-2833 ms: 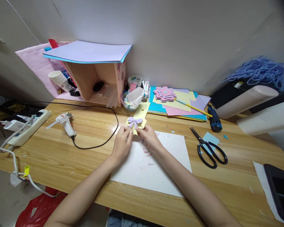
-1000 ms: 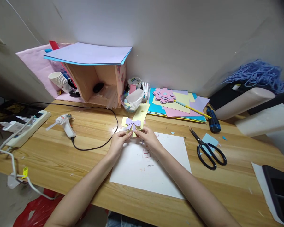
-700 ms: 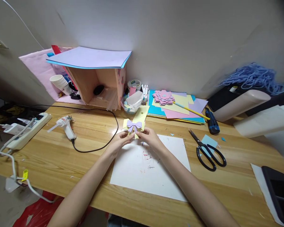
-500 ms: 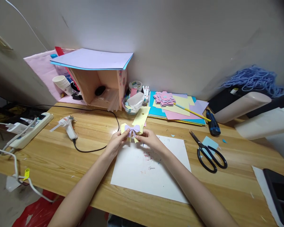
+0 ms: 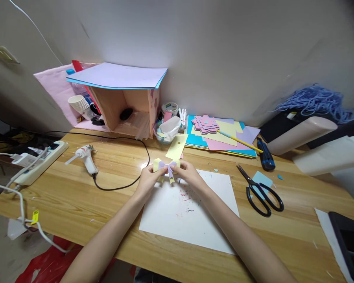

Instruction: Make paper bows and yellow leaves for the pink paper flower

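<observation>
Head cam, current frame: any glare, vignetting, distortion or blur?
Head view: small glare patch on the table, beside the black cord; top right corner darkened; likely wide-angle stretch toward the sides. Head view: scissors outlined clearly; paper bow recognisable, though partly covered by left grip and right grip, creases too small to judge.

1 folded lilac-and-yellow paper bow (image 5: 170,169): matt, creased. 1 white rectangular paper sheet (image 5: 188,224): matt, stained. 1 long light-brown wooden tabletop (image 5: 76,208): smooth, grained, slight sheen. 1 pair of black loop-handled scissors (image 5: 250,181): metal, plastic.
</observation>
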`<state>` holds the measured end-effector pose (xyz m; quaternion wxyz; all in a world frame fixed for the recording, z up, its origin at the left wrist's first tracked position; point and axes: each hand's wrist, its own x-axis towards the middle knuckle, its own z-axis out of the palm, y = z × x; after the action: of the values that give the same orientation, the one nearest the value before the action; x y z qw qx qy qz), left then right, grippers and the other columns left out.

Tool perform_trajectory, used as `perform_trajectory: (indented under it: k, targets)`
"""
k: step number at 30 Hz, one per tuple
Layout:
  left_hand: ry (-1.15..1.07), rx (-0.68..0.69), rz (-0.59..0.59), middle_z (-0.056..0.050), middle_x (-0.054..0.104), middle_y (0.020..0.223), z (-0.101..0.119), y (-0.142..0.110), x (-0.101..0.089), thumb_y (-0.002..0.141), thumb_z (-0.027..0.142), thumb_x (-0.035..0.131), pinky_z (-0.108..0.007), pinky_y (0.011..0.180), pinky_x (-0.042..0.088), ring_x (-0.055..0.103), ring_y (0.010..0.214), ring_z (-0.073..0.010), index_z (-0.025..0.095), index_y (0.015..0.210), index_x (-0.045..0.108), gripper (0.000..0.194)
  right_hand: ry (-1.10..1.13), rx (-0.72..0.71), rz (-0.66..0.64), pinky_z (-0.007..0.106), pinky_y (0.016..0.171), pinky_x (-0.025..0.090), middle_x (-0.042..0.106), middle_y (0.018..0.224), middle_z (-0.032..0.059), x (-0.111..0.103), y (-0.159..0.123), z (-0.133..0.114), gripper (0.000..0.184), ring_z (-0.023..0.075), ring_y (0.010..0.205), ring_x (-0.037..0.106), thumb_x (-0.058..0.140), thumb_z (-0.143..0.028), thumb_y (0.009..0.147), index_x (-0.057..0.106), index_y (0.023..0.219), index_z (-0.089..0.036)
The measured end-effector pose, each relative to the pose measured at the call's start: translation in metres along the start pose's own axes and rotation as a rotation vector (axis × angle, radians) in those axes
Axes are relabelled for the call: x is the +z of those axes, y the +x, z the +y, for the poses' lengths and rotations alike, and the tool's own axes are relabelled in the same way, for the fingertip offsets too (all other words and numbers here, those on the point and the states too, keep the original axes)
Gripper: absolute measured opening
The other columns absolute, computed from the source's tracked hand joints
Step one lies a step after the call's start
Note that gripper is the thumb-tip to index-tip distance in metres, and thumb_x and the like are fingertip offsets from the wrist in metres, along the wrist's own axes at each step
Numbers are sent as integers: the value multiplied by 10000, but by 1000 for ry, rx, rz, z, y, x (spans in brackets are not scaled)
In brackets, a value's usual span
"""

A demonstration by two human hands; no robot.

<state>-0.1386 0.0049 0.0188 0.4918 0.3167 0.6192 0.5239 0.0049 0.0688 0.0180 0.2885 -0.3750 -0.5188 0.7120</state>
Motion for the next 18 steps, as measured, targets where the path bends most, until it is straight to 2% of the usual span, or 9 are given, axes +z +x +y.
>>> perform_trajectory:
  k: [3, 6, 12, 15, 18]
  targets:
    - [31, 22, 2, -69, 678, 728, 0, -1, 4, 606, 431, 725, -245, 613, 411, 584, 662, -164, 105, 736, 694, 352, 7, 11, 2, 283, 626, 445, 641, 717, 41, -2, 0, 1, 327, 161, 660, 589, 701, -425, 639, 637, 757, -127]
    - [90, 47, -19, -55, 664, 677, 8, -1, 10, 616, 435, 711, -238, 591, 404, 579, 631, -157, 110, 693, 682, 335, -46, -31, 6, 279, 635, 444, 648, 700, 41, -10, -2, -7, 308, 165, 661, 592, 689, -421, 653, 647, 743, -130]
    - [243, 75, -179, -64, 673, 711, 40, 3, 40, 635, 433, 682, -242, 591, 416, 588, 662, -175, 110, 730, 677, 337, -148, -184, 61, 280, 661, 456, 644, 733, 36, -37, -21, -30, 318, 171, 698, 593, 665, -443, 686, 636, 780, -140]
    - [284, 129, -245, -61, 683, 728, 52, 8, 63, 634, 436, 677, -256, 637, 430, 599, 703, -192, 123, 723, 681, 325, -219, -251, 121, 271, 645, 454, 623, 698, 20, -59, -32, -39, 334, 160, 673, 578, 649, -476, 699, 617, 741, -147]
    - [286, 157, -270, -55, 679, 696, 61, 18, 81, 623, 452, 677, -270, 648, 430, 596, 699, -203, 131, 669, 675, 324, -329, -298, 140, 282, 688, 468, 656, 816, 47, -99, -31, -48, 365, 181, 764, 610, 557, -502, 773, 635, 856, -154]
